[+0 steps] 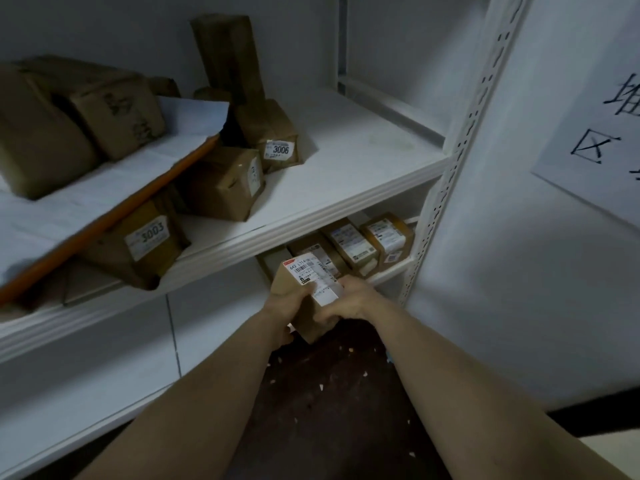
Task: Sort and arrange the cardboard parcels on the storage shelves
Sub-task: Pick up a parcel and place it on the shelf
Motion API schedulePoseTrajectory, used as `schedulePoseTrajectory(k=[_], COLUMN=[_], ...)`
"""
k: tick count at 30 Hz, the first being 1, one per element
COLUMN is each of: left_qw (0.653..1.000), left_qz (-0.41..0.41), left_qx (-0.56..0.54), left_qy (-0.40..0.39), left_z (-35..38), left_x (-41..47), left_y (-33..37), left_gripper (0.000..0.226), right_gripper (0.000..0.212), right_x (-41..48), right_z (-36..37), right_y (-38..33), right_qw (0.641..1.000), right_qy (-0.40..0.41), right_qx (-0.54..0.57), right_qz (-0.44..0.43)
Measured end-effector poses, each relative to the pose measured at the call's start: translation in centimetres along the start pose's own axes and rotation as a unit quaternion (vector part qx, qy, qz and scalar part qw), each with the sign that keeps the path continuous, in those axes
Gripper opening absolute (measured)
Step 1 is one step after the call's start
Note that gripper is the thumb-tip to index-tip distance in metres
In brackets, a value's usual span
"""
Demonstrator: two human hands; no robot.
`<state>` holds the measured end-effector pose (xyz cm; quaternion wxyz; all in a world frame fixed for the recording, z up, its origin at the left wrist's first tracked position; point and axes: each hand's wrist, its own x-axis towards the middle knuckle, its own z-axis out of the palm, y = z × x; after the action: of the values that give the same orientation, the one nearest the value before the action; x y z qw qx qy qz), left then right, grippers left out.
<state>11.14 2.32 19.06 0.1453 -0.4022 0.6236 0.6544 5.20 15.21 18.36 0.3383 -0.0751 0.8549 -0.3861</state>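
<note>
Head view: white shelf unit [450, 168]. The upper shelf [346, 174] carries a loose heap of brown parcels; parcel 3003 [138, 244] and parcel 3006 [273, 136] have readable labels. Lower shelf [391, 273]: row of labelled parcels [351, 245] at its right end. Small cardboard parcel [299, 284] is held in front of the lower shelf, label up, probably clear of the row, though it's blurry. Left grip [280, 306] and right grip [349, 301] both clasp it from either side.
</note>
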Motion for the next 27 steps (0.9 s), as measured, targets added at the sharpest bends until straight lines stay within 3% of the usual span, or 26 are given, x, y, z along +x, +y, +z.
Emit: schedulePoseTrajectory(k=[5, 8, 12, 16, 19, 24, 27], left_qw=[0.996, 0.995, 0.997, 0.999, 0.999, 0.999, 0.998], left_qz=[-0.013, -0.024, -0.045, -0.028, -0.015, -0.021, -0.033], left_qx=[0.037, 0.032, 0.006, -0.007, -0.012, -0.005, -0.022], left_qy=[0.074, 0.095, 0.063, 0.042, 0.039, 0.044, 0.042], left_z=[-4.5, -7.2, -9.9, -11.7, -12.7, -13.7, -14.1], left_x=[2.2, 3.6, 5.2, 6.7, 8.6, 11.1, 12.5], left_y=[-1.9, -2.9, -4.6, -5.9, -6.6, -6.8, -6.5], left_gripper=[0.058, 0.049, 0.035, 0.02, 0.029, 0.029, 0.024], right_gripper=[0.079, 0.065, 0.052, 0.054, 0.053, 0.072, 0.058], right_x=[1.9, 3.2, 4.9, 6.4, 7.7, 10.1, 11.4], right_z=[4.9, 7.8, 12.0, 15.6, 17.6, 19.8, 20.5], right_y=[-1.0, -1.8, -2.6, -2.9, -2.9, -3.1, -3.3], right_qw=[0.998, 0.998, 0.998, 0.998, 0.998, 0.996, 0.993], right_qy=[0.051, 0.046, 0.035, 0.037, 0.041, 0.065, 0.085], right_qx=[-0.028, -0.05, -0.054, -0.05, -0.047, -0.055, -0.08], right_qz=[-0.001, 0.002, 0.003, 0.002, 0.009, 0.01, -0.021])
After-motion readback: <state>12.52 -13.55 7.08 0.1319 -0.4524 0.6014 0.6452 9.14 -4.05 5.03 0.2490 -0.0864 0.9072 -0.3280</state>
